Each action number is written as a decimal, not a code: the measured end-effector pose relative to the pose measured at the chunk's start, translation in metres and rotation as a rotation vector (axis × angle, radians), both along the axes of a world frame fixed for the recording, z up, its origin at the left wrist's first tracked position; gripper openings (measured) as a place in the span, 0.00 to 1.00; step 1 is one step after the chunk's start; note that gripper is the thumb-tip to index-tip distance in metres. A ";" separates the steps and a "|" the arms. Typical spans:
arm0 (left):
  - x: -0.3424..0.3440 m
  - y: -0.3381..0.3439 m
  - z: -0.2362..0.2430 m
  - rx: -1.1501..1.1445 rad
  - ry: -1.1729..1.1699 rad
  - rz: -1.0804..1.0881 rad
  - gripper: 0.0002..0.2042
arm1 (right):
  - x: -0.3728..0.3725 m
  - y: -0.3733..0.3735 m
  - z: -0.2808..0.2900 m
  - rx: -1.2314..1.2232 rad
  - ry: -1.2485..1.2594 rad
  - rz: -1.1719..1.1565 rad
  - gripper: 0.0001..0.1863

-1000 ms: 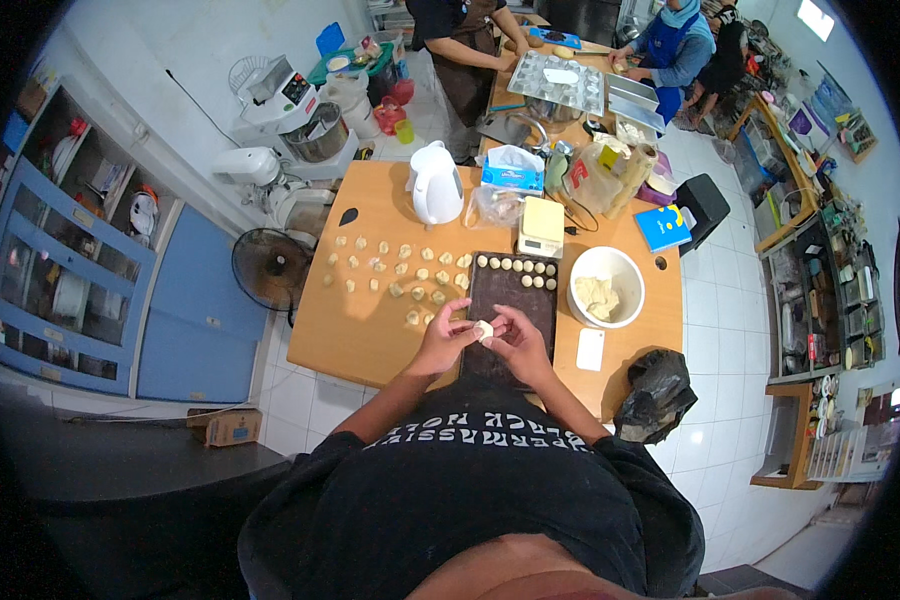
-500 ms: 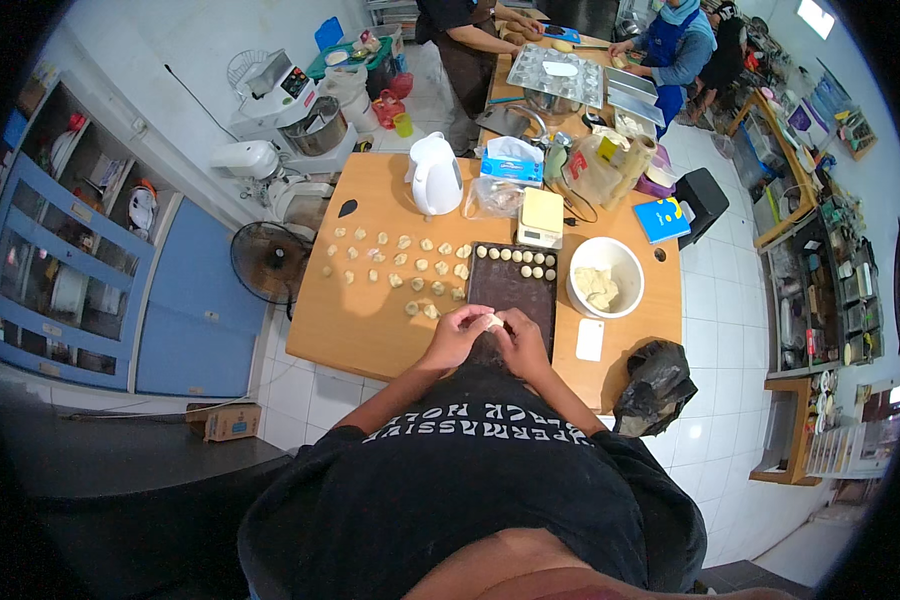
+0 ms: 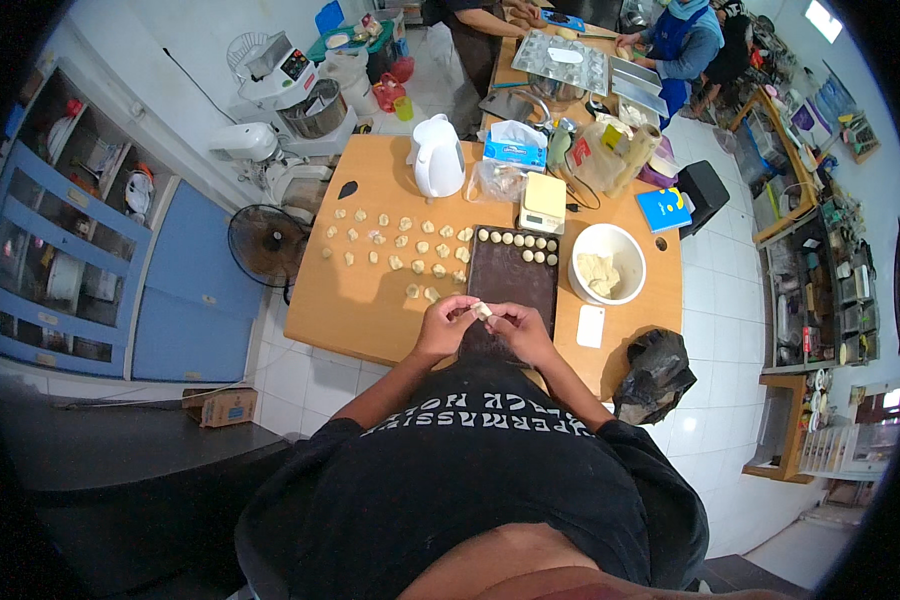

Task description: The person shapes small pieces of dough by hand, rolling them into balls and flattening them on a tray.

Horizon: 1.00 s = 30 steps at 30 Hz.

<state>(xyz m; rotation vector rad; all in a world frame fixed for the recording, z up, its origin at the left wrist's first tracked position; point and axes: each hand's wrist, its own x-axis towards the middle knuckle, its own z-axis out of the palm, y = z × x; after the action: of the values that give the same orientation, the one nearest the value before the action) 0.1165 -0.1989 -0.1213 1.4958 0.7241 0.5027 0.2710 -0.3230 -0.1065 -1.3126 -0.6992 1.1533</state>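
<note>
A small piece of pale dough [image 3: 482, 311] is pinched between the fingertips of both my hands, over the near part of a dark baking tray [image 3: 510, 285]. My left hand [image 3: 446, 326] grips it from the left and my right hand [image 3: 523, 332] from the right. Smooth round dough balls [image 3: 507, 239] sit in two rows at the tray's far end, the second row shorter. Left of the tray, several rough dough lumps [image 3: 397, 263] lie in loose rows on the wooden table [image 3: 335, 315].
Right of the tray stands a white tub [image 3: 634, 270] with a dough mass inside, near a white card-like piece [image 3: 590, 326]. A kitchen scale [image 3: 543, 205], white jug [image 3: 436, 160] and tissue box [image 3: 515, 147] stand behind. A black plastic bag [image 3: 655, 375] hangs at the right edge. Co-workers handle things at the far table.
My fingers have shifted around the dough, and more of it shows between the fingertips. The whole view has tilted slightly. Dough on the tray and table looks unchanged.
</note>
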 end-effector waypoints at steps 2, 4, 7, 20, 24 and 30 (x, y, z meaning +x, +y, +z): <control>0.000 -0.002 -0.003 -0.032 -0.080 0.000 0.13 | -0.002 0.001 0.003 -0.020 -0.053 -0.003 0.10; -0.003 -0.004 -0.005 -0.178 -0.098 0.026 0.14 | -0.006 0.001 0.008 -0.007 -0.290 -0.059 0.09; -0.012 0.002 -0.004 -0.328 -0.090 0.031 0.14 | -0.019 0.011 0.003 0.009 -0.325 -0.102 0.08; -0.052 0.062 0.001 -0.474 0.038 -0.235 0.20 | -0.069 0.044 0.022 0.021 -0.607 -0.199 0.12; -0.066 0.080 0.010 -0.516 0.018 -0.154 0.30 | -0.089 0.064 0.025 -0.061 -0.485 -0.207 0.15; -0.083 0.113 0.001 -0.367 -0.166 -0.066 0.33 | -0.103 0.098 0.033 -0.046 -0.505 -0.059 0.23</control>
<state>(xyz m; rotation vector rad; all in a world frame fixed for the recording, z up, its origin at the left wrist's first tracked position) 0.0331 -0.0863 -0.1205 1.1172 0.5972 0.4130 0.1677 -0.2249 -0.0738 -1.6738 -0.9929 0.7949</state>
